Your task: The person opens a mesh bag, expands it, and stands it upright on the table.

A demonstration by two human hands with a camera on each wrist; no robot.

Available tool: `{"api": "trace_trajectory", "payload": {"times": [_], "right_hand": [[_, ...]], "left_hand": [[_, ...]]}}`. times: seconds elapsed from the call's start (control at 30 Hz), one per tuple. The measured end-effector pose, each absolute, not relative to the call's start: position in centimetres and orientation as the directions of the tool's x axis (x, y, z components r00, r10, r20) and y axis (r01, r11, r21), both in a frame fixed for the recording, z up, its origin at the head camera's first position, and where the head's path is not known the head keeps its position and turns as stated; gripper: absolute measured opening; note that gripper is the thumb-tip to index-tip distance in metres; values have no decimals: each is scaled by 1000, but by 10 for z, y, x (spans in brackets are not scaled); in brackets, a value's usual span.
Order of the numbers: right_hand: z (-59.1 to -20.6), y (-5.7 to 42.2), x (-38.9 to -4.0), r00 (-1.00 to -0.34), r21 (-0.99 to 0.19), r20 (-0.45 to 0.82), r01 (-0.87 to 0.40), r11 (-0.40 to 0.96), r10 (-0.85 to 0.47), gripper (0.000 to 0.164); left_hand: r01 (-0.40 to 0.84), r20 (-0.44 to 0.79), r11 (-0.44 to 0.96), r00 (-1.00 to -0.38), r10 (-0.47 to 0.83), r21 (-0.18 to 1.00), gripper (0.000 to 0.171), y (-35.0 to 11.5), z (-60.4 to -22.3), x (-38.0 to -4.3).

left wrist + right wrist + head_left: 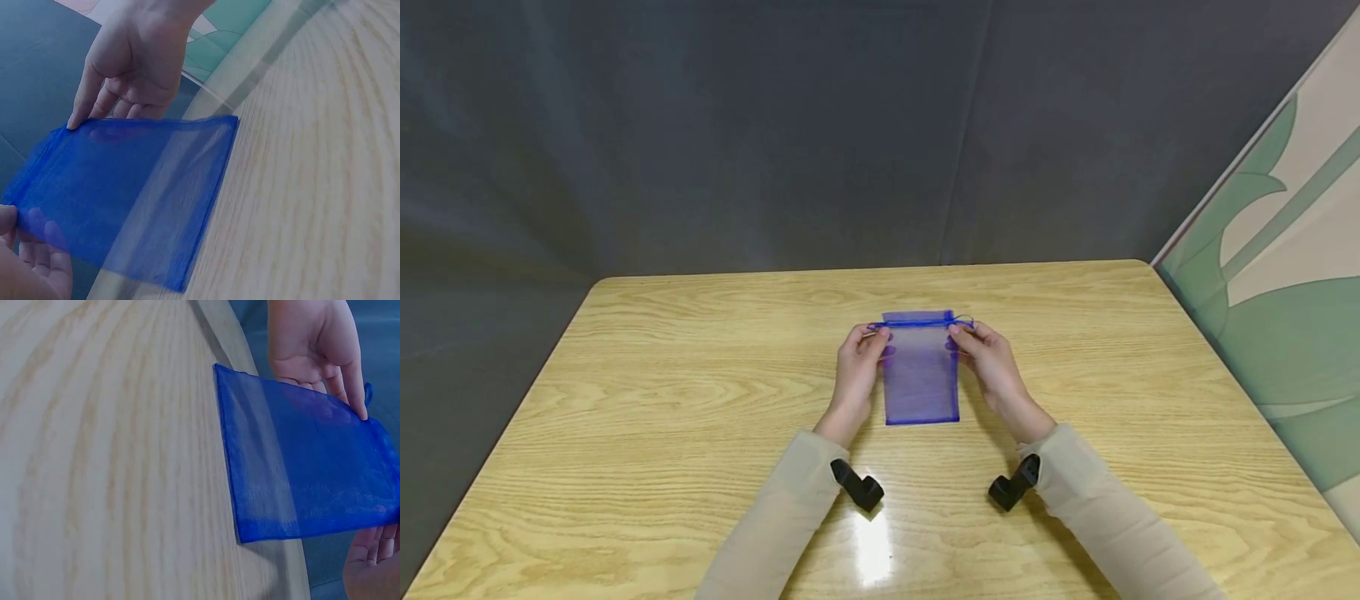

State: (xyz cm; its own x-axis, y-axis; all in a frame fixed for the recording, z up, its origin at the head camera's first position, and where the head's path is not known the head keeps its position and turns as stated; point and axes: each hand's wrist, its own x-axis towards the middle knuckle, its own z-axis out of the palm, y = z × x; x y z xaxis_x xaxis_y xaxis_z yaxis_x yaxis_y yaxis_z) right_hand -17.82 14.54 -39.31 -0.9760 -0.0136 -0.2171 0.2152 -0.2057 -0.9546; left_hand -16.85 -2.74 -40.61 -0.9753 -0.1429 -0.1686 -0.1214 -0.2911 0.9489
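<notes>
A sheer blue drawstring pouch (921, 383) hangs flat between the two hands, its corded mouth at the far end. My left hand (856, 367) pinches the left edge just below the cord, thumb in front and fingers behind. On the opposite edge my right hand (996, 367) does the same, and a loop of blue cord sticks out beside it. Through the see-through cloth some fingertips show. In the left wrist view the pouch (137, 187) slants with its bottom edge close to the table. The right wrist view shows the pouch (306, 456) stretched smooth, with nothing visible inside.
A light wood-grain table (662, 417) lies under the hands. Behind it hangs a dark curtain (775, 142), and a panel with green leaf shapes (1300, 292) stands along the right side. Each sleeve carries a black wrist camera (859, 487).
</notes>
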Motion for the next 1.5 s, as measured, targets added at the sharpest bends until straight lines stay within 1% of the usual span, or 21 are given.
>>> {"api": "trace_trajectory", "payload": {"times": [0.23, 0.4, 0.5, 0.57, 0.7, 0.77, 0.83, 0.9, 0.97, 1.0, 1.07, 1.17, 1.23, 1.37, 1.43, 1.5], "right_hand": [[-393, 145, -176, -974, -947, -225, 223, -231, -19, 24], [-396, 146, -174, -972, -952, -236, 232, -199, 0, 24], [-398, 147, -173, -972, -955, -235, 226, -193, 24, 24], [-399, 148, -174, -972, -957, -232, 222, -189, 36, 25], [-400, 150, -174, -971, -956, -233, 218, -198, 56, 25], [-400, 151, -175, -971, -956, -230, 213, -202, 61, 23], [-400, 151, -176, -972, -956, -226, 209, -204, 65, 20], [-399, 152, -177, -973, -960, -223, 210, -184, 52, 14], [-398, 153, -177, -973, -964, -232, 228, -139, 17, 5], [-398, 153, -177, -971, -966, -238, 238, -105, -11, 7], [-398, 156, -177, -963, -966, -254, 257, -24, -92, 23], [-399, 160, -176, -927, -955, -295, 281, 93, -233, 45], [-401, 163, -176, -891, -947, -319, 286, 146, -323, 52], [-407, 164, -177, -827, -936, -350, 295, 191, -440, 50], [-408, 164, -177, -813, -939, -343, 287, 188, -471, 46], [-408, 163, -177, -814, -942, -337, 284, 182, -473, 43]], "left_hand": [[-160, -208, -332, -972, -113, 930, 6, -27, -406, -167], [-185, -218, -302, -973, -77, 935, 5, -28, -408, -167], [-213, -230, -273, -973, -28, 938, 5, -29, -408, -166], [-238, -243, -236, -970, 11, 942, 5, -30, -409, -165], [-303, -291, -127, -951, 106, 944, 25, -32, -411, -164], [-328, -316, -60, -936, 154, 943, 31, -33, -412, -164], [-334, -324, -24, -927, 189, 942, 31, -34, -414, -163], [-328, -319, -16, -928, 191, 945, 28, -35, -414, -163], [-313, -303, -30, -937, 176, 949, 25, -36, -415, -163], [-306, -296, -39, -941, 163, 951, 24, -36, -415, -164], [-296, -286, -60, -949, 134, 953, 24, -38, -414, -165], [-263, -255, -78, -962, 98, 962, 22, -40, -414, -167], [-236, -229, -94, -970, 77, 967, 21, -42, -415, -168], [-183, -178, -108, -983, 46, 977, 20, -44, -416, -168], [-180, -177, -116, -984, 38, 977, 22, -44, -414, -167], [-178, -175, -112, -984, 36, 978, 24, -45, -414, -167]]}}
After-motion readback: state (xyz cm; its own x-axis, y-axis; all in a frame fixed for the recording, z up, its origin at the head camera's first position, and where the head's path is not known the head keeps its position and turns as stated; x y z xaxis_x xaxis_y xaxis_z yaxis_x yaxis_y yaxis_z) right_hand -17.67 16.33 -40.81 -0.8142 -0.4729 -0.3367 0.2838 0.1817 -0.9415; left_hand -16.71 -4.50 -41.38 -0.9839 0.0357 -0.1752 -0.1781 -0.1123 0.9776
